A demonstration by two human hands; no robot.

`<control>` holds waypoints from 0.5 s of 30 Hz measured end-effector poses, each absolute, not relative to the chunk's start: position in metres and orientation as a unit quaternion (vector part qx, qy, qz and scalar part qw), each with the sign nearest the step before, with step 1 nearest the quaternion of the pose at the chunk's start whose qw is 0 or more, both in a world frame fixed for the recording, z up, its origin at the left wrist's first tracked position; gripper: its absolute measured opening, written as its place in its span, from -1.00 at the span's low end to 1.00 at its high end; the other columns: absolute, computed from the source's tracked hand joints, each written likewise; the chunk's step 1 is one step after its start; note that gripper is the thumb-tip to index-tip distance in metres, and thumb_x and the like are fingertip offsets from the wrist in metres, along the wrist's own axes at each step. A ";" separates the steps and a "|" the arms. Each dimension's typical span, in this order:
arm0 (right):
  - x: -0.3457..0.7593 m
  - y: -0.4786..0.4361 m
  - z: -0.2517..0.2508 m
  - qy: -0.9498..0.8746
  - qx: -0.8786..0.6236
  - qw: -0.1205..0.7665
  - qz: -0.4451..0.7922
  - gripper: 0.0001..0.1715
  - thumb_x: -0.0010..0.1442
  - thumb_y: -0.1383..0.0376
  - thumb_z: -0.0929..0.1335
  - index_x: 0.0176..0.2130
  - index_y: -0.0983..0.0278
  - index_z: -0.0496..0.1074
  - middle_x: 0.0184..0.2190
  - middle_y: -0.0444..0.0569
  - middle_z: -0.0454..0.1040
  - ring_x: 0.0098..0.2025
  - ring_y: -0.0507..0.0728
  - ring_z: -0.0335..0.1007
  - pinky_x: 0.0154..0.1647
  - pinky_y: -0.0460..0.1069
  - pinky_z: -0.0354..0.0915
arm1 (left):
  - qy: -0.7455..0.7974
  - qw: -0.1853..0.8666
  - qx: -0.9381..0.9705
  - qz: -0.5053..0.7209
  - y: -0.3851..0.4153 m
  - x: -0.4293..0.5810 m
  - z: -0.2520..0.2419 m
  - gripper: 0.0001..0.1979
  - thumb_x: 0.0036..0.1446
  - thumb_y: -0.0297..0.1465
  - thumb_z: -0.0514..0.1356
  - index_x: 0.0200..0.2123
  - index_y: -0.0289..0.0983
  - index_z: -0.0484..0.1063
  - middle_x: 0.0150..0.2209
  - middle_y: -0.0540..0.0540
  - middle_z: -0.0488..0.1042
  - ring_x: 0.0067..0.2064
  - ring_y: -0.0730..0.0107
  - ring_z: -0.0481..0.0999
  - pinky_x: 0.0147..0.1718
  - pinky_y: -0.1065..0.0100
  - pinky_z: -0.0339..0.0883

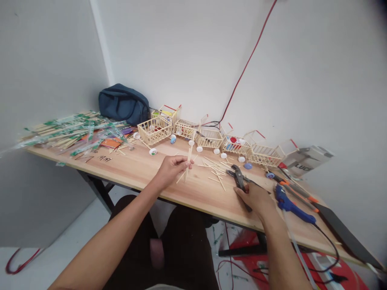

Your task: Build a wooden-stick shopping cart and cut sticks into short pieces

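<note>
My left hand [173,171] is closed on a few thin wooden sticks [189,155], held upright over the front middle of the table. My right hand [255,196] rests on dark pliers [239,177] at the right, its fingers around the handles. Between the hands lies a loose scatter of short wooden sticks [216,167]. Behind them stands a row of small carts built of sticks, among them one at the left [155,131] and one in the middle [209,139], with round caps as wheels.
A blue glue gun [293,207] and orange-handled tools [299,193] lie at the right. Wrapped stick bundles [72,131] cover the left end of the table [130,173], beside a blue bag [123,104]. A white box [308,161] stands at the back right.
</note>
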State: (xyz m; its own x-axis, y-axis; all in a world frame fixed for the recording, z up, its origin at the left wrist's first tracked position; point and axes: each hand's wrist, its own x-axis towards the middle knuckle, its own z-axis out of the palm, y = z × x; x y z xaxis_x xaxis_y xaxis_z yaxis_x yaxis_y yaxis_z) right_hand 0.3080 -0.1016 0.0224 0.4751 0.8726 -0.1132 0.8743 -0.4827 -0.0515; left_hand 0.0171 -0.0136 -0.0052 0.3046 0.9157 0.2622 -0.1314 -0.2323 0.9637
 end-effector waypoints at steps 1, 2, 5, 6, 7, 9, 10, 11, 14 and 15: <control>0.307 -0.100 0.020 0.516 0.854 0.004 -0.057 -0.58 0.21 -0.01 0.26 -0.28 0.28 0.44 -0.30 0.18 0.58 -0.21 0.33 0.53 -0.33 0.07 0.28 | 0.322 0.530 0.611 0.492 -0.014 0.017 -0.005 -0.71 0.05 -0.20 0.29 -0.37 -0.34 0.59 -0.42 -0.06 0.52 -0.47 0.51 0.27 -0.46 0.45 0.12; 0.306 -0.099 0.018 0.521 0.852 0.002 -0.054 -0.60 0.20 0.01 0.28 -0.27 0.28 0.44 -0.30 0.19 0.58 -0.20 0.33 0.54 -0.32 0.07 0.28 | 0.321 0.531 0.611 0.492 -0.014 0.017 -0.006 -0.71 0.05 -0.20 0.29 -0.38 -0.35 0.59 -0.41 -0.06 0.52 -0.47 0.52 0.27 -0.46 0.45 0.12; 0.303 -0.096 0.016 0.517 0.855 -0.002 -0.040 -0.63 0.22 0.09 0.27 -0.20 0.34 0.44 -0.25 0.28 0.57 -0.16 0.35 0.53 -0.28 0.08 0.29 | 0.318 0.536 0.603 0.497 -0.012 0.018 -0.009 -0.71 0.05 -0.20 0.29 -0.37 -0.34 0.59 -0.38 -0.07 0.54 -0.44 0.48 0.34 -0.43 0.44 0.16; 0.302 -0.096 0.017 0.512 0.859 -0.005 -0.034 -0.63 0.24 0.12 0.25 -0.18 0.37 0.43 -0.24 0.31 0.56 -0.16 0.36 0.53 -0.28 0.08 0.29 | 0.316 0.537 0.601 0.501 -0.011 0.018 -0.010 -0.72 0.05 -0.20 0.29 -0.37 -0.34 0.59 -0.37 -0.09 0.55 -0.40 0.44 0.38 -0.40 0.43 0.20; 0.302 -0.097 0.019 0.507 0.861 -0.012 -0.028 -0.61 0.27 0.15 0.22 -0.14 0.40 0.42 -0.25 0.34 0.56 -0.17 0.36 0.53 -0.27 0.09 0.28 | 0.312 0.538 0.599 0.505 -0.010 0.018 -0.011 -0.72 0.05 -0.20 0.30 -0.36 -0.33 0.60 -0.36 -0.10 0.55 -0.36 0.40 0.42 -0.36 0.41 0.23; 0.305 -0.101 0.025 0.496 0.868 -0.023 -0.010 -0.57 0.31 0.19 0.15 -0.08 0.43 0.38 -0.26 0.37 0.54 -0.20 0.36 0.52 -0.27 0.10 0.27 | 0.306 0.542 0.592 0.512 -0.009 0.017 -0.010 -0.73 0.05 -0.21 0.30 -0.36 -0.33 0.60 -0.35 -0.12 0.56 -0.29 0.34 0.46 -0.27 0.38 0.28; 0.307 -0.104 0.029 0.491 0.871 -0.031 0.001 -0.56 0.32 0.19 0.12 -0.06 0.43 0.37 -0.27 0.37 0.54 -0.21 0.36 0.52 -0.27 0.11 0.27 | 0.303 0.546 0.587 0.515 -0.009 0.017 -0.009 -0.73 0.04 -0.21 0.31 -0.37 -0.33 0.60 -0.35 -0.12 0.57 -0.28 0.33 0.48 -0.23 0.36 0.29; 0.309 -0.108 0.033 0.485 0.873 -0.051 0.015 -0.57 0.32 0.19 0.12 -0.07 0.41 0.37 -0.28 0.35 0.54 -0.22 0.35 0.51 -0.27 0.10 0.27 | 0.301 0.551 0.582 0.517 -0.010 0.017 -0.008 -0.73 0.03 -0.21 0.32 -0.38 -0.33 0.60 -0.36 -0.12 0.57 -0.27 0.32 0.48 -0.20 0.34 0.30; 0.313 -0.123 0.044 0.488 0.848 -0.197 0.057 -0.69 0.26 0.12 0.22 -0.23 0.29 0.38 -0.43 0.14 0.49 -0.37 0.26 0.45 -0.36 0.06 0.24 | 0.288 0.577 0.570 0.508 -0.015 0.018 -0.001 -0.74 0.02 -0.21 0.33 -0.42 -0.32 0.59 -0.35 -0.13 0.58 -0.25 0.31 0.50 -0.12 0.30 0.30; 0.311 -0.129 0.047 0.494 0.824 -0.272 0.053 -0.71 0.22 0.08 0.27 -0.31 0.25 0.36 -0.51 0.04 0.44 -0.46 0.20 0.38 -0.42 0.03 0.21 | 0.276 0.591 0.569 0.502 -0.018 0.020 0.001 -0.75 0.02 -0.22 0.33 -0.43 -0.32 0.59 -0.34 -0.14 0.58 -0.21 0.29 0.51 -0.09 0.29 0.29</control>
State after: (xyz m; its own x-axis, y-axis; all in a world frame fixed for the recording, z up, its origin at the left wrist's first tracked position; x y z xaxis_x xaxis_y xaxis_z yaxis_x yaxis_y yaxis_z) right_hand 0.3111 -0.1288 0.0469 0.5059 0.7853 0.3568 0.8434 -0.3636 -0.3957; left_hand 0.0198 -0.0184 0.0008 0.3443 0.9063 0.2452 -0.2790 -0.1506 0.9484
